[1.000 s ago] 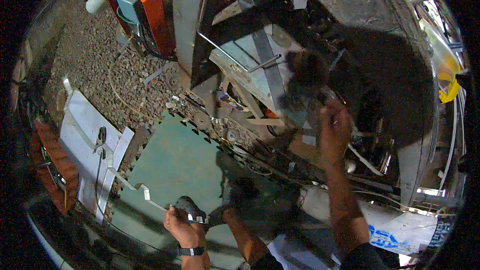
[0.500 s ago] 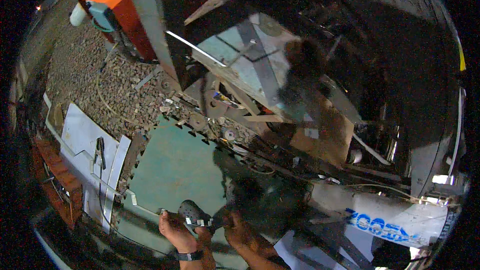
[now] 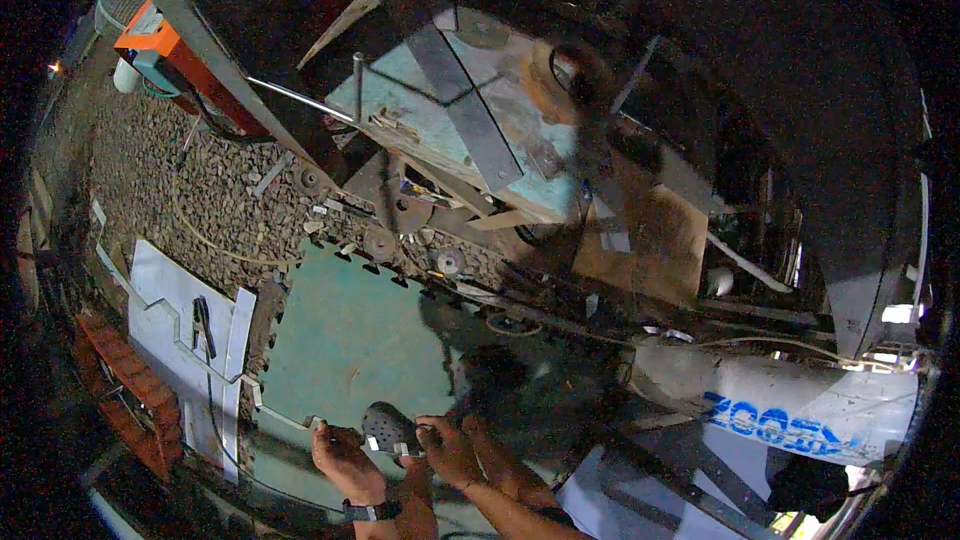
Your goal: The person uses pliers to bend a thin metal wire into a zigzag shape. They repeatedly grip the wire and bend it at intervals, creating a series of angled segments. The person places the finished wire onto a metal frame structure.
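My left hand (image 3: 345,465), with a dark band at the wrist, is closed on the near end of a long thin strip (image 3: 180,340) bent in zigzag steps. The strip runs away to the far left, over a white sheet. My right hand (image 3: 452,452) is closed just right of a dark perforated clog (image 3: 387,424) on my foot; what its fingers hold, if anything, cannot be made out. Small pale pieces (image 3: 374,444) show along the clog's near edge, between my hands; whether they belong to the strip is unclear. Below lies a green foam mat (image 3: 350,330) with toothed edges.
Dark pliers-like tool (image 3: 204,328) lies on the white sheet (image 3: 160,290). A rusty reddish metal piece (image 3: 130,395) is beside it. Gravel (image 3: 200,180) and discs (image 3: 448,262) lie beyond the mat. A cluttered bench (image 3: 480,120) stands ahead, a white cylinder (image 3: 680,380) right.
The view has shifted slightly. My right hand has moved left, closer to the clog, and is better lit. My left hand stays closed on the strip's end.
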Demonstrator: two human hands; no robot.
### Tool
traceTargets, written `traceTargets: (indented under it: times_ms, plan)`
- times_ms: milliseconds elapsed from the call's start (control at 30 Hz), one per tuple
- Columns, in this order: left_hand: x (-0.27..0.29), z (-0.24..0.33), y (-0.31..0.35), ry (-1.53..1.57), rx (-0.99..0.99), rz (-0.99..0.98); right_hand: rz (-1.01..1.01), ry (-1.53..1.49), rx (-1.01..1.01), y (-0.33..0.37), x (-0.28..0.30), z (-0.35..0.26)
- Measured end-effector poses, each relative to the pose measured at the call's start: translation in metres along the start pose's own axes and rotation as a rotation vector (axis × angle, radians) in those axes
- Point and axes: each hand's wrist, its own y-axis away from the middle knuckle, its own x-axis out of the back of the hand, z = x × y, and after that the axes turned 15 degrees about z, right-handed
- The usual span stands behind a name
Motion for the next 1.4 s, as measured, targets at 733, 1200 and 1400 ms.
traceTargets:
  times_ms: [733, 1200, 1400]
  plan:
    - [0.017, -0.006, 0.009, -0.017, -0.026, 0.043, 0.083, 0.159, 0.088, 0.001, 0.017, 0.004]
    - [0.039, 0.023, 0.0, 0.151, 0.0, 0.107, -0.138, 0.136, -0.141, 0.004, -0.013, 0.021]
    - [0.054, 0.035, -0.012, 0.242, 0.065, 0.247, -0.173, 0.276, -0.064, 0.008, -0.032, 0.028]
